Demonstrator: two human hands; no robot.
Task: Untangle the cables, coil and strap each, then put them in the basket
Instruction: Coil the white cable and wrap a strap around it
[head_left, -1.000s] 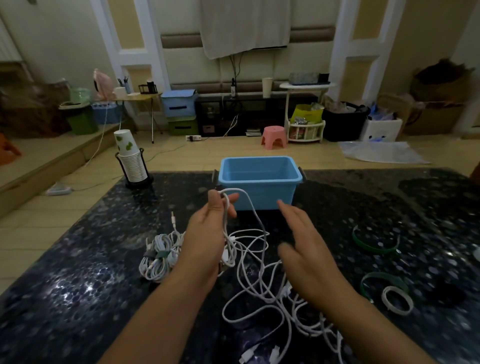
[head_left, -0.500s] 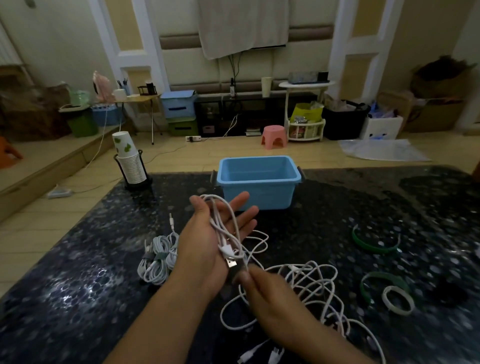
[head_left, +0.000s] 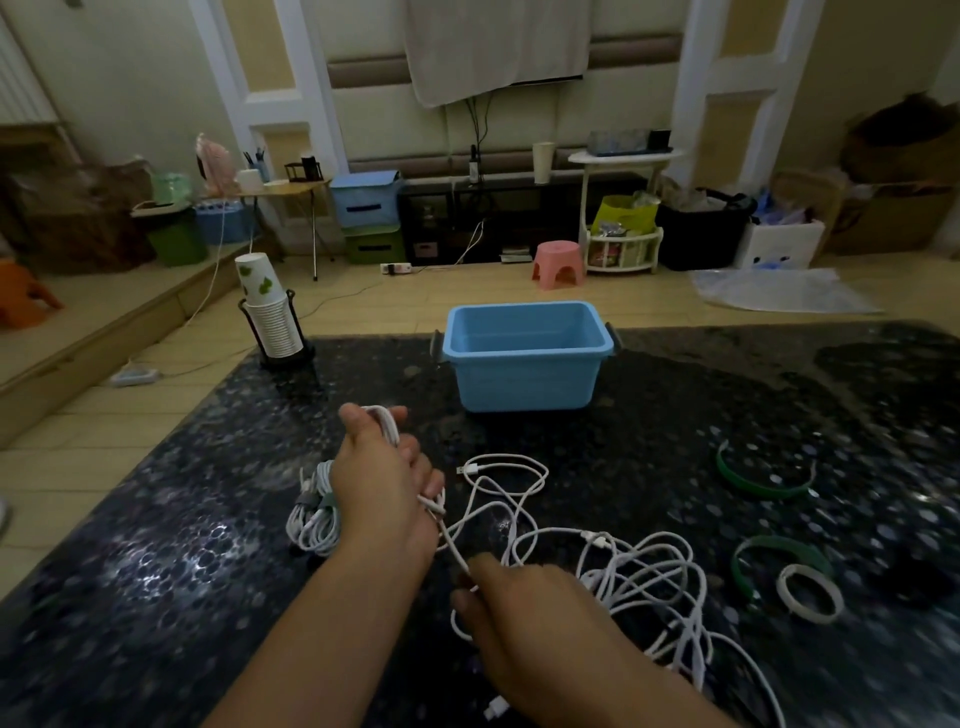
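Two hands grip one white cable (head_left: 451, 540): I would anchor the coil in the left hand (head_left: 382, 486) while the right hand (head_left: 524, 605) feeds slack free of the tangle (head_left: 644, 587).

basket (head_left: 525, 358) at counter (head_left: 156, 545) back-centre, cup stack (head_left: 270, 317) far left, cable tangle (head_left: 639, 582) front, straps (head_left: 779, 566) right
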